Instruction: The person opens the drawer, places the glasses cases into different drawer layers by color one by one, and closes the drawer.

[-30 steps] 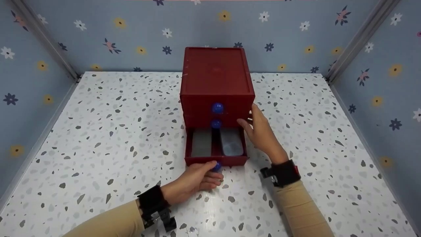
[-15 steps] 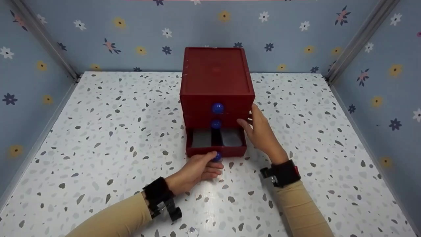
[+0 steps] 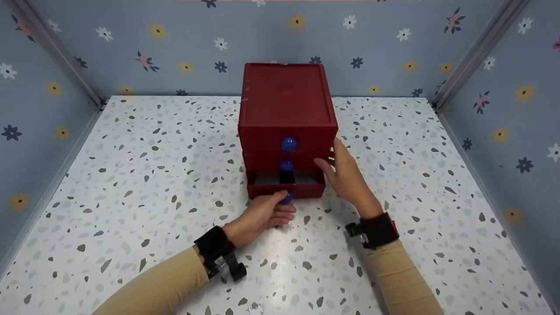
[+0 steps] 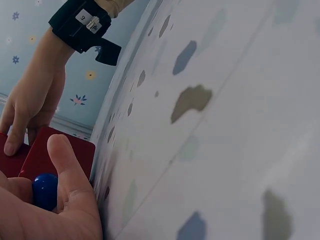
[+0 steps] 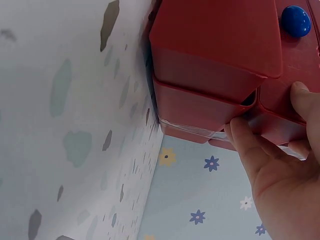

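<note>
A dark red drawer cabinet (image 3: 286, 96) with round blue knobs stands on the speckled table. Its bottom drawer (image 3: 262, 191) is partly out, and greyish pieces inside show only as a narrow strip. My left hand (image 3: 262, 214) pinches that drawer's blue knob (image 4: 45, 191) between thumb and fingers. At the cabinet's right side, my right hand (image 3: 348, 175) rests on the front corner. Its thumb (image 5: 302, 97) lies on the front face, while its extended fingers (image 5: 245, 140) touch the side. The upper drawers (image 3: 258, 144) are in.
The white speckled table (image 3: 153, 175) extends on both sides of the cabinet. Flowered blue panels (image 3: 175, 43) enclose it at the back, left and right. A strip of clear tape (image 5: 192, 130) crosses the cabinet's side.
My left hand has moved away from me with the knob, and the bottom drawer has slid farther into the cabinet, hiding more of its contents. My right hand stays put.
</note>
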### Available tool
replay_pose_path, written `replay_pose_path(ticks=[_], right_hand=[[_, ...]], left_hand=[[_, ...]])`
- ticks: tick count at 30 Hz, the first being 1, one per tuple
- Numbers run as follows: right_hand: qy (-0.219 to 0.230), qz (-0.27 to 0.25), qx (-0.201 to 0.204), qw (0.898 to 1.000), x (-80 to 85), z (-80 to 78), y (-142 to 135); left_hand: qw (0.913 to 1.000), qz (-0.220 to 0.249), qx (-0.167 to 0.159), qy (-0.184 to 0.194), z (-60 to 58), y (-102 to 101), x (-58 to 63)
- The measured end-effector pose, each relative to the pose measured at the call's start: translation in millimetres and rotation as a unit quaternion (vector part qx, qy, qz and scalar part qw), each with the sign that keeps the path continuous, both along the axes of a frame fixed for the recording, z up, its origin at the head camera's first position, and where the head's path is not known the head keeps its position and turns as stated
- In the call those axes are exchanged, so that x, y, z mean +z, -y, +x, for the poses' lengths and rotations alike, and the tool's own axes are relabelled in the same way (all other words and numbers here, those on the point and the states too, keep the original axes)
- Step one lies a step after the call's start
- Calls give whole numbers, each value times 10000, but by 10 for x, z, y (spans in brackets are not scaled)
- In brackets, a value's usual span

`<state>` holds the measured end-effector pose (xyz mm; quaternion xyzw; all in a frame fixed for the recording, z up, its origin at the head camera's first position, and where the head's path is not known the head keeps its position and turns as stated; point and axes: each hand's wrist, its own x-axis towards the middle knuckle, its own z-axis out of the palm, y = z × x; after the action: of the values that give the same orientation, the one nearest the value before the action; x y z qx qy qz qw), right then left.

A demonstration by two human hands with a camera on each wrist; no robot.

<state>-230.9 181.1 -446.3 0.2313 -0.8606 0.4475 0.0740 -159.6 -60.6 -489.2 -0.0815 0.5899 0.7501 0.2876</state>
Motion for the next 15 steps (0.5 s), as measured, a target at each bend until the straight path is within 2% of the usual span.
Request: replay_pose_path(ticks=[15], right_hand=[[-29, -24, 14, 10000, -1, 0, 6]], left_hand=[[9998, 75, 165, -75, -182, -7, 23]])
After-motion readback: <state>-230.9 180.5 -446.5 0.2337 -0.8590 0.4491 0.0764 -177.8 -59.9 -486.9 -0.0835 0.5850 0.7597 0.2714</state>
